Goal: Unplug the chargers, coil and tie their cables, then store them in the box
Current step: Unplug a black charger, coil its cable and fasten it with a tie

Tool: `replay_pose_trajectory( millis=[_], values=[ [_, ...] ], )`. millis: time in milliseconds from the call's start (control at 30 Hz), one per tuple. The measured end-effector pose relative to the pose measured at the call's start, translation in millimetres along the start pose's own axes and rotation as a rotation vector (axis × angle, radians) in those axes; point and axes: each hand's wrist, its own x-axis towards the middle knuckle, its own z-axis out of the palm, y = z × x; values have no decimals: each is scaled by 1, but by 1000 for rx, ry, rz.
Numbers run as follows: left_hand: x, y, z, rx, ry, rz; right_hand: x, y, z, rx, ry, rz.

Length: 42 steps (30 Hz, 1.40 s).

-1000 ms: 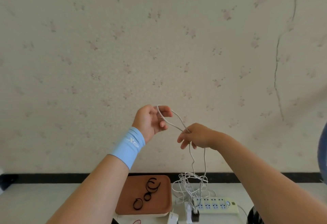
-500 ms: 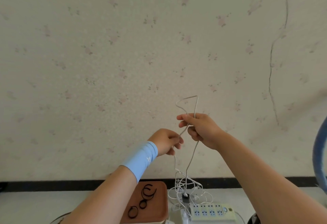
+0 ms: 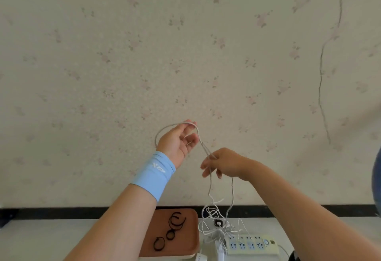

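My left hand (image 3: 178, 142), raised in front of the wall, has a loop of thin white charger cable (image 3: 210, 176) running round it from the back to the fingertips. My right hand (image 3: 223, 162), lower and to the right, pinches two strands of the same cable. From there the strands hang down to a tangled heap of white cables (image 3: 214, 224) on the table. A black plug (image 3: 218, 223) lies in that heap. White chargers (image 3: 220, 249) sit beside the white power strip (image 3: 250, 245) at the bottom edge.
A brown tray (image 3: 190, 234) on the white table (image 3: 41, 240) holds several black hair ties (image 3: 175, 222). A wallpapered wall with a black baseboard (image 3: 61, 212) stands right behind the table. A blue object (image 3: 377, 178) shows at the right edge.
My left hand rose and now carries a cable loop round it. My right hand dropped from above the left to below and right of it, still holding the cable.
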Motion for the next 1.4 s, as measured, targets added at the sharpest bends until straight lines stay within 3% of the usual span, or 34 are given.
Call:
replay_pose_trajectory(
  millis=[167, 200, 267, 333, 367, 500, 600, 733, 833, 933, 1033, 1133, 1267, 1400],
  values=[
    [0, -19, -8, 500, 227, -119, -1, -13, -13, 349, 265, -104],
    [-3, -22, -9, 641, 188, -162, -2, -15, -16, 426, 275, -122],
    [-10, -29, -6, 937, -85, -253, -6, -18, -19, 558, 282, -147],
    [-18, -39, 0, 1093, -369, -313, -8, -18, -22, 658, 282, -166],
    [-19, -44, 3, 1143, -418, -295, -8, -17, -24, 690, 284, -175],
    [-8, -48, 1, 1421, -237, -28, -9, -11, -31, 613, 356, -160],
    [-1, -42, -2, 1332, -138, 118, -7, -3, -30, 473, 333, -68],
    [0, -39, 8, 1006, -54, 244, -5, 4, -23, 408, 125, 8],
    [1, -33, 12, 575, -18, 178, -3, 5, -21, 371, 39, -9],
    [4, -20, 15, 90, -64, 34, -3, 9, -11, 132, -54, 3],
    [5, -15, 15, -107, -64, -15, -1, 13, -4, -32, -84, 16],
    [5, -13, 12, -45, -11, 43, -2, 10, -6, -49, 96, 19],
    [5, -19, 5, 200, 52, -31, -2, 7, -13, 190, 468, 25],
    [-3, -31, 5, 766, 62, -187, -6, 0, -25, 334, 552, -47]
  ],
)
